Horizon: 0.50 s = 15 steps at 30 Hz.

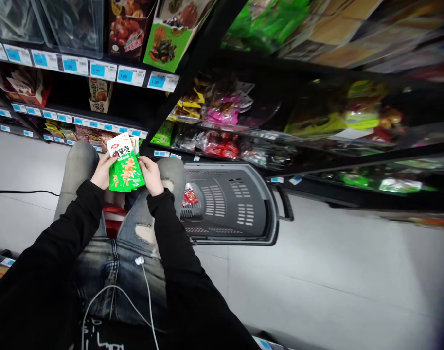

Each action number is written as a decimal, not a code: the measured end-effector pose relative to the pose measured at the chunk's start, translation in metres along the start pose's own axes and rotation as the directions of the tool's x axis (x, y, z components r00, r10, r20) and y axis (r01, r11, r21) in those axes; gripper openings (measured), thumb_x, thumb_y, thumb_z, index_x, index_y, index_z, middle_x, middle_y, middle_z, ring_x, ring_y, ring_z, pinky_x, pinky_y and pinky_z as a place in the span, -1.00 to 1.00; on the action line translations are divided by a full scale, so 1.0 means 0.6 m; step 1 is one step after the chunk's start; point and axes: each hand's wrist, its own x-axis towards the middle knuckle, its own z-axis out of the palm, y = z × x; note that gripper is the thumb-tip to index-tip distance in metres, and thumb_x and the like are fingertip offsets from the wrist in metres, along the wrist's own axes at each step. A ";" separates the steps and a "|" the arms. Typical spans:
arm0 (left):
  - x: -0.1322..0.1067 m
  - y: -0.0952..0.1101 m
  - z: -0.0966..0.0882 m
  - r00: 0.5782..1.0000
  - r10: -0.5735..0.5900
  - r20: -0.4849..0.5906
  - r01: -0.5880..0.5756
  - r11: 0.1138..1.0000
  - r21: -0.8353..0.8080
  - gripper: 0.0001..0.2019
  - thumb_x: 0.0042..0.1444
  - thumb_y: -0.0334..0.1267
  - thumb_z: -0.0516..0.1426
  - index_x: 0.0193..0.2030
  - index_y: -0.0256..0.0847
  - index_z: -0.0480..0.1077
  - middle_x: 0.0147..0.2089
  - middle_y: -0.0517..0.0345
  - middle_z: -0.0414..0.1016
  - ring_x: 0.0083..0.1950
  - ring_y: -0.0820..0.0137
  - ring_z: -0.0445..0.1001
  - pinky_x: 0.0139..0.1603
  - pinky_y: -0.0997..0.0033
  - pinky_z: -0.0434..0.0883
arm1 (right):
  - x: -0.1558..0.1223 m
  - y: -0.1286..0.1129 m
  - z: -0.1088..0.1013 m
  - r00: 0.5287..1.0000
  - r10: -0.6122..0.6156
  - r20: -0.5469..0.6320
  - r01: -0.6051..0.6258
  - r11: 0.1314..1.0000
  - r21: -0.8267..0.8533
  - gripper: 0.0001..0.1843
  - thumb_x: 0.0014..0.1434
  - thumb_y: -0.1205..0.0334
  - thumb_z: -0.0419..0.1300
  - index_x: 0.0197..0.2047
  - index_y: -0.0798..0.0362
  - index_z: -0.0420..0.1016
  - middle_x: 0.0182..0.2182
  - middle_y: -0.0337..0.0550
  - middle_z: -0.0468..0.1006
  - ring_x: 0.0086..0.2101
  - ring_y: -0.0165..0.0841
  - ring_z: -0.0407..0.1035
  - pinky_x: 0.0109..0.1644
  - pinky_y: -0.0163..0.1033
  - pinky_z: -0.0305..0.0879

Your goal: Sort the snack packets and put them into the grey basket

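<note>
Between my knees I hold green and white snack packets [127, 167], the front one printed with food and dark lettering. At least one more packet edge shows behind it. My left hand [103, 170] is closed on the left edge, thumb on the front. On the right side, my right hand [150, 174] grips the other edge. To the right of my knee lies a grey plastic shopping basket [225, 194], with a red packet [190, 195] inside near its left end.
Dark shelves with price tags [130, 75] stand in front, holding snack boxes [167, 46] and bagged snacks [222, 104]. A black basket handle [285, 201] sticks out to the right. White earphone wire [149, 291] hangs over my lap. A black cable [25, 192] crosses the tiled floor.
</note>
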 end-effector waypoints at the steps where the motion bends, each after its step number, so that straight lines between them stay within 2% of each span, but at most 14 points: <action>1: 0.000 -0.001 0.000 1.000 0.002 -0.010 -0.002 1.000 0.000 -0.63 -0.19 -0.18 0.31 -0.18 -0.16 0.42 -0.21 0.14 0.57 -0.06 0.21 0.52 0.06 0.16 0.38 | 0.000 -0.001 0.000 0.998 0.003 -0.070 -0.004 1.000 -0.017 -0.69 0.09 -0.05 0.01 -0.47 0.02 0.30 -0.51 -0.26 0.37 -0.42 -0.38 0.27 -0.30 -0.26 0.22; 3: 0.001 -0.004 0.001 1.000 0.008 -0.029 -0.008 1.000 0.009 -0.62 -0.20 -0.17 0.31 -0.19 -0.16 0.42 -0.22 0.13 0.58 -0.07 0.20 0.52 0.05 0.16 0.38 | -0.003 -0.006 0.000 0.978 0.010 -0.210 -0.009 1.000 0.008 -0.70 0.07 -0.06 0.05 -0.39 0.02 0.31 -0.49 -0.27 0.34 -0.44 -0.41 0.25 -0.34 -0.28 0.21; 4: 0.002 -0.005 0.001 0.999 0.013 -0.033 -0.012 1.000 0.020 -0.62 -0.20 -0.17 0.31 -0.18 -0.16 0.42 -0.21 0.12 0.58 -0.06 0.19 0.52 0.05 0.15 0.38 | -0.005 -0.009 0.001 0.970 0.014 -0.242 -0.006 0.999 0.036 -0.69 0.04 -0.06 0.10 -0.35 0.02 0.31 -0.50 -0.29 0.31 -0.46 -0.43 0.22 -0.37 -0.30 0.19; 6: 0.002 -0.008 0.002 0.999 0.019 -0.030 -0.018 0.999 0.040 -0.61 -0.19 -0.16 0.31 -0.17 -0.17 0.42 -0.20 0.11 0.58 -0.04 0.18 0.51 0.05 0.14 0.37 | -0.010 -0.016 0.005 0.982 0.024 -0.188 -0.011 0.998 0.067 -0.66 -0.05 -0.05 0.21 -0.34 0.02 0.29 -0.56 -0.36 0.25 -0.52 -0.48 0.15 -0.44 -0.34 0.12; 8: 0.003 -0.009 0.003 0.999 0.028 -0.028 -0.026 0.998 0.056 -0.62 -0.18 -0.15 0.31 -0.18 -0.18 0.42 -0.20 0.10 0.57 -0.06 0.19 0.51 0.04 0.15 0.37 | -0.012 -0.018 0.008 0.997 0.030 -0.076 -0.027 0.999 0.040 -0.65 -0.11 -0.03 0.27 -0.46 0.02 0.25 -0.63 -0.42 0.15 -0.57 -0.52 0.06 -0.47 -0.37 0.03; 10: 0.003 -0.009 0.003 0.998 0.042 -0.038 -0.039 0.997 0.071 -0.64 -0.17 -0.15 0.30 -0.19 -0.17 0.44 -0.20 0.11 0.57 -0.08 0.22 0.51 0.04 0.16 0.37 | -0.011 -0.015 0.010 0.998 0.048 -0.033 -0.047 0.999 0.024 -0.63 -0.11 -0.02 0.27 -0.54 0.03 0.20 -0.65 -0.43 0.10 -0.58 -0.54 0.00 -0.49 -0.37 -0.04; 12: 0.004 -0.008 0.002 0.995 0.081 -0.065 -0.074 0.992 0.104 -0.70 -0.15 -0.16 0.28 -0.24 -0.18 0.46 -0.18 0.12 0.56 -0.07 0.24 0.49 0.05 0.19 0.35 | -0.006 -0.009 0.005 0.995 0.061 -0.081 -0.057 0.997 0.051 -0.63 -0.09 -0.03 0.24 -0.54 0.03 0.18 -0.65 -0.43 0.10 -0.58 -0.54 0.00 -0.49 -0.37 -0.05; 15: 0.007 -0.008 -0.003 0.989 0.136 -0.065 -0.124 0.979 0.161 -0.78 -0.15 -0.21 0.27 -0.30 -0.18 0.48 -0.12 0.13 0.53 -0.03 0.25 0.46 0.05 0.24 0.33 | 0.004 0.000 -0.013 0.963 0.078 -0.256 -0.053 0.993 0.103 -0.63 -0.06 -0.05 0.20 -0.52 0.02 0.16 -0.63 -0.41 0.11 -0.57 -0.52 0.02 -0.48 -0.36 -0.02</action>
